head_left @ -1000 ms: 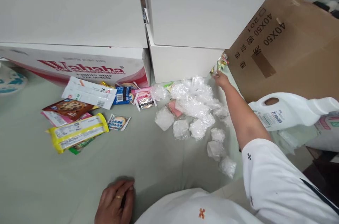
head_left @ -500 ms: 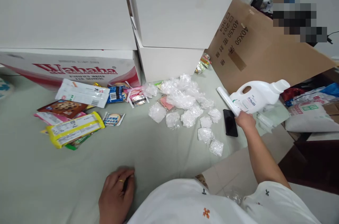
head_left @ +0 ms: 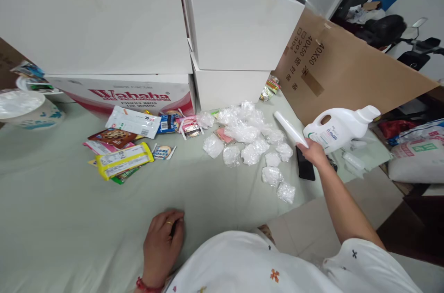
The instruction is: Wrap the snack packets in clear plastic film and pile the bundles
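My right hand (head_left: pixel 316 152) is closed around the near end of a smooth white roll (head_left: pixel 290 129), which tilts away to the left above the sheet. Just behind the hand is a white detergent bottle (head_left: pixel 338 130) with a handle. A black phone (head_left: pixel 305 163) lies under and beside my fingers, partly covered. Left of the roll spreads a pile of small clear-plastic-wrapped packets (head_left: pixel 243 126), with several loose ones in front. My left hand (head_left: pixel 163 244) rests on the sheet close to my body, fingers curled in and nothing visible in them.
Snack packets (head_left: pixel 123 161) lie at the left, before a Wahaha box (head_left: pixel 132 96). White boxes (head_left: pixel 232 20) stand at the back. A cardboard panel (head_left: pixel 347 64) leans at the right. A patterned tub (head_left: pixel 33 110) sits far left, and a white sack (head_left: pixel 419 159) far right.
The white roll has shifted slightly left, away from the bottle, with my right hand. My left hand stays on the sheet. The view has turned somewhat, bringing the tub further into sight.
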Demonstrator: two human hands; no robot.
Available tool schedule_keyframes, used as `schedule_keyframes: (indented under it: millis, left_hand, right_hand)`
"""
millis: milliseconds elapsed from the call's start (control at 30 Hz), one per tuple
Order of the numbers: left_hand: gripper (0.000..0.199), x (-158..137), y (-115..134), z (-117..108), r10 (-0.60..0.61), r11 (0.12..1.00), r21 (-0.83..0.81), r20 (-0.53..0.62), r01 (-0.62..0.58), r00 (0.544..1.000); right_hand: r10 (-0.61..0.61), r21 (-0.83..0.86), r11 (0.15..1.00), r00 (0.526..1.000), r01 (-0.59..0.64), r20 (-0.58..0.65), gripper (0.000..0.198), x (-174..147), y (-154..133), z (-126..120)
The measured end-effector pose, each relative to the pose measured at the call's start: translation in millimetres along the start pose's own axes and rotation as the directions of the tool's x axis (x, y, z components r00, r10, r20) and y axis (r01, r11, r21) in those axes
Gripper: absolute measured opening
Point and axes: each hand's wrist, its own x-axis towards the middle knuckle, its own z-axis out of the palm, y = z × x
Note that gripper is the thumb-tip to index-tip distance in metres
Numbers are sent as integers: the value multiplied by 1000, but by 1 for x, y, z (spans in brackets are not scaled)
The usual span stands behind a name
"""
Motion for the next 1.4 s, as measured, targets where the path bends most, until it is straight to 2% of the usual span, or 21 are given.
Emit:
schedule_keyframes:
  millis: [100, 267, 500, 667, 800, 1033, 1133, 1267, 1333, 1400]
  left_hand:
    - [25, 0, 0, 1, -4, 1000, -2, -7, 4, 1000]
    - [24, -2, -1, 2, -11, 1000, -10, -16, 11, 1000]
    - [26, -2, -2, 4, -82, 996, -18, 7, 82, 997]
    - [25, 0, 1, 2, -93, 995, -28, 19, 93, 995]
    - [24, 0, 2, 1, -95, 994, -52, 16, 96, 995]
    - [25, -2, 0, 3, -83, 994, -70, 29, 85, 996]
    - [27, 0, 1, 5, -97, 993, -72, 28, 98, 995]
    - [26, 1, 5, -1, -168, 973, -155, 29, 170, 985]
    - [26, -2, 6, -9, -249, 944, -216, 25, 249, 968]
    - [26, -9, 7, -18, -352, 905, -249, 14, 344, 936]
  right_hand:
    - [-19, 200, 979, 999, 28, -45, 39, 18, -32, 24]
    - [36, 242, 970, 996, -16, -79, 40, 68, -80, 45]
    - [115, 237, 966, 993, -106, -27, 46, 139, -131, 22]
    - [135, 206, 968, 990, -142, 48, 42, 162, -137, 0]
    - [148, 122, 982, 989, -146, -10, 52, 133, -108, -7]
    - [156, -126, 977, 979, -173, -134, 49, 26, -16, 0]
    - [132, -262, 949, 976, -175, -172, 49, -4, 10, 6]
    - [83, -332, 936, 989, -120, -126, 46, -17, 17, 6]
    - [12, -279, 959, 988, -55, -155, 43, -19, 6, 2]
    - [-128, -154, 983, 973, 99, -191, 40, -22, -19, -1]
